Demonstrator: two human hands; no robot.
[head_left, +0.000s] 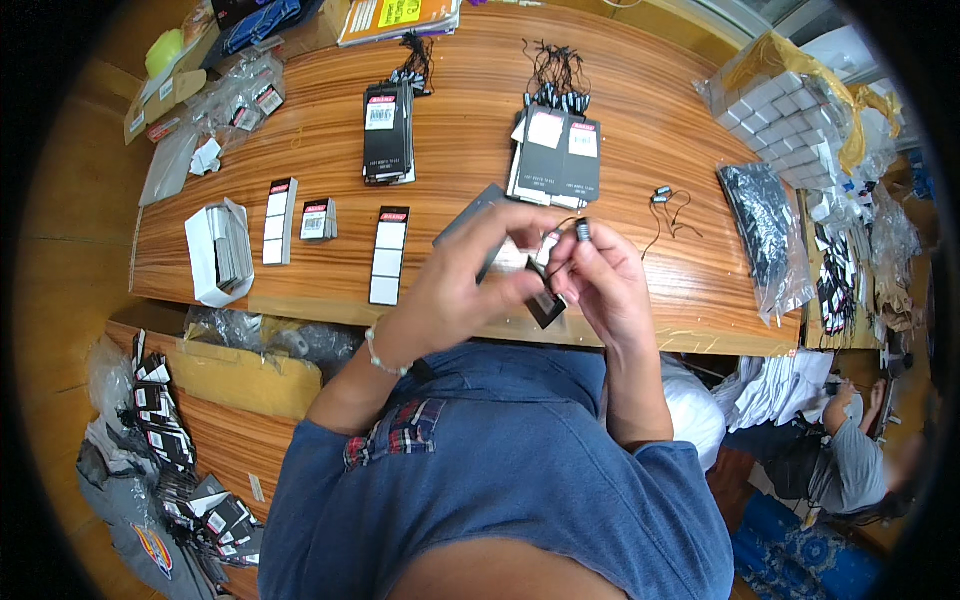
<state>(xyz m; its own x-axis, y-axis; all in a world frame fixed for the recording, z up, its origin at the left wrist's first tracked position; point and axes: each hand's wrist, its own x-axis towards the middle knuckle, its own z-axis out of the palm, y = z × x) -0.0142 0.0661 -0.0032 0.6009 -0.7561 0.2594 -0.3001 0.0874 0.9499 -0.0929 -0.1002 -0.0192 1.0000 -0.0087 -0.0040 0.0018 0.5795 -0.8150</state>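
Head view catches both hands close together over the near edge of a striped wooden table [470,120]. From where I stand, the right hand [612,280] has thumb and fingers pinched around a thin black cord [545,240], a small ribbed toggle [584,231] showing at its fingertips. The left hand [478,285] is blurred, thumb and fingers narrowly apart; whether they grip the cord too, I cannot tell. Between the hands, toward the near side, shows a dark piece [546,309] too blurred to name. A dark grey card [466,214] lies partly hidden beyond the left hand. Farther off stand a left tag stack [402,140] and a right tag stack [560,158], black strings bunched at their far ends. Left of the hands lies a label strip [388,256]; to the right, a plastic bag [757,230] of black items.
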